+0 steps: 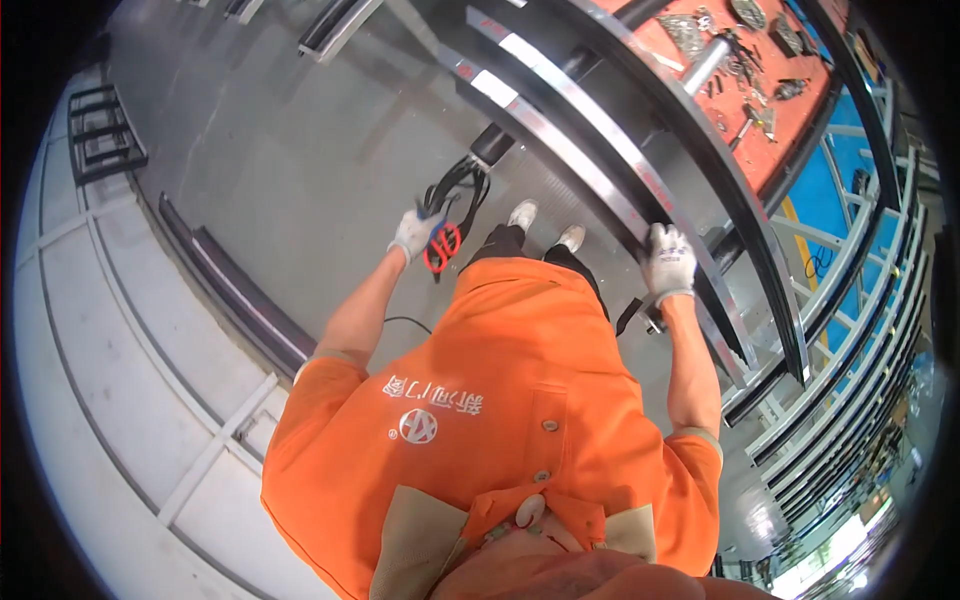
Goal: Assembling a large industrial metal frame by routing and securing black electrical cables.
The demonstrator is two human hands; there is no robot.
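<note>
My left hand [412, 236], in a white work glove, is closed around a pair of scissors with red handles [443, 247]. Beside its fingers hang loops of black rubber strip [467, 187]; whether the hand also grips them I cannot tell. My right hand [669, 262], gloved too, has its fingers curled over a long silver and black metal profile [570, 150]. Parallel to that one lies a second profile [585, 95] with a white strip along its face. Dark bars run crosswise beneath them.
An orange-red work surface [690, 50] with scattered hardware and tools is at the far right. Racks of long profiles [850, 350] curve along the right side. White panels [100, 370] and a dark frame [105, 135] stand at left. Grey floor [300, 160] lies ahead.
</note>
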